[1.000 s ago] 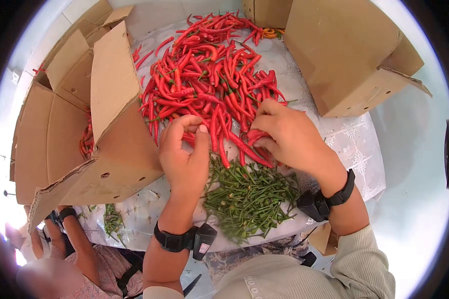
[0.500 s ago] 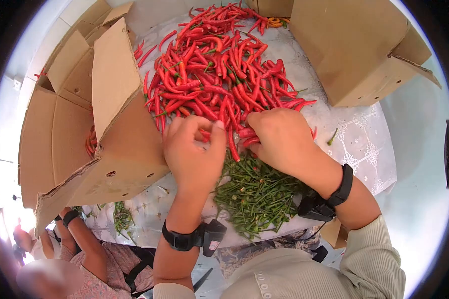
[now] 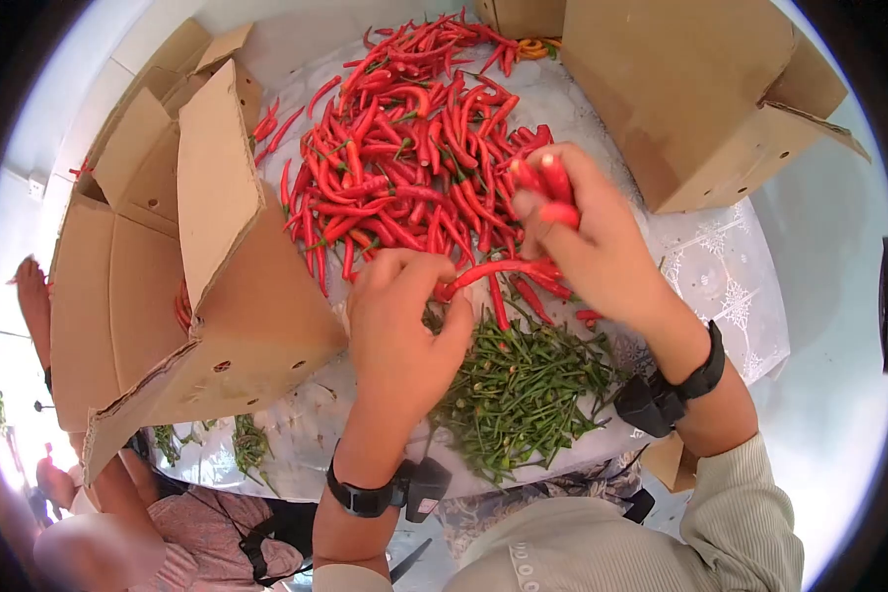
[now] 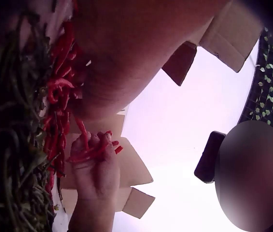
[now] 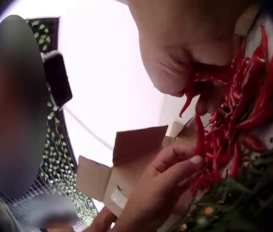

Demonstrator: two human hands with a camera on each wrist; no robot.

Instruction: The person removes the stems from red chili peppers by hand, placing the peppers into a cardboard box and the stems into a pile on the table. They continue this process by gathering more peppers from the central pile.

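Observation:
A big heap of red chili peppers [image 3: 394,173] covers the table. At its near edge my left hand [image 3: 396,321] pinches the end of one long red chili [image 3: 488,270] between thumb and fingers. The chili stretches across toward my right hand [image 3: 609,247], which is turned palm up and grips several red chilies [image 3: 556,181], their pale stemless ends pointing up. In the left wrist view, the right hand [image 4: 97,171] shows chilies across its curled fingers. The right wrist view has the left hand [image 5: 163,186] with a chili [image 5: 200,137] upright at its fingertips. Green stems [image 3: 523,395] are piled below the hands.
An open cardboard box [image 3: 256,306] stands close on the left, with red chilies inside. Another cardboard box [image 3: 680,99] is at the back right. A few orange chilies [image 3: 534,47] lie beside it. Another person [image 3: 202,533] sits at the lower left, near a small stem pile [image 3: 251,442].
My right hand has lifted from the heap's near edge and turned palm up, showing its chilies. My left hand has moved slightly down and now pinches a long chili.

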